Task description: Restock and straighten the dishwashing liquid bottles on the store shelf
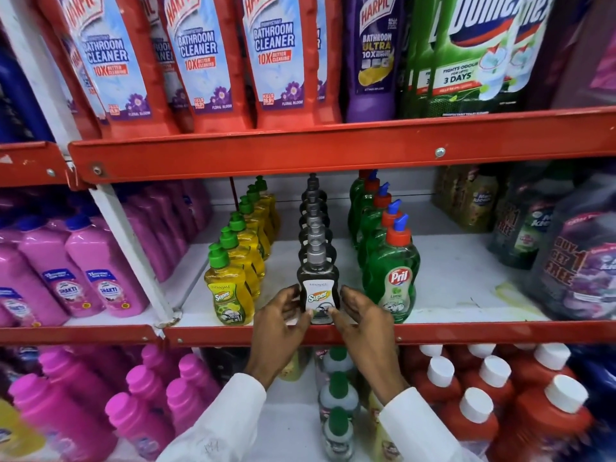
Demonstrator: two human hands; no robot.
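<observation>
Three single-file rows of dishwashing liquid stand on the white middle shelf [460, 288]. Yellow bottles with green caps [228, 295] form the left row, black bottles with grey caps run down the centre, and green Pril bottles [396, 278] with red and blue caps form the right row. The front black bottle [318, 291] stands upright at the shelf's front edge. My left hand [283, 325] touches its left side and my right hand [361, 323] touches its right side, fingers curled around the base from both sides.
Red Harpic cleaner bottles [206, 61] and green Domex bottles fill the shelf above. Pink bottles [100, 271] stand to the left, bagged refill packs [576, 261] to the right. Below are red bottles with white caps [493, 395] and magenta bottles. The red shelf lip [466, 331] runs under my hands.
</observation>
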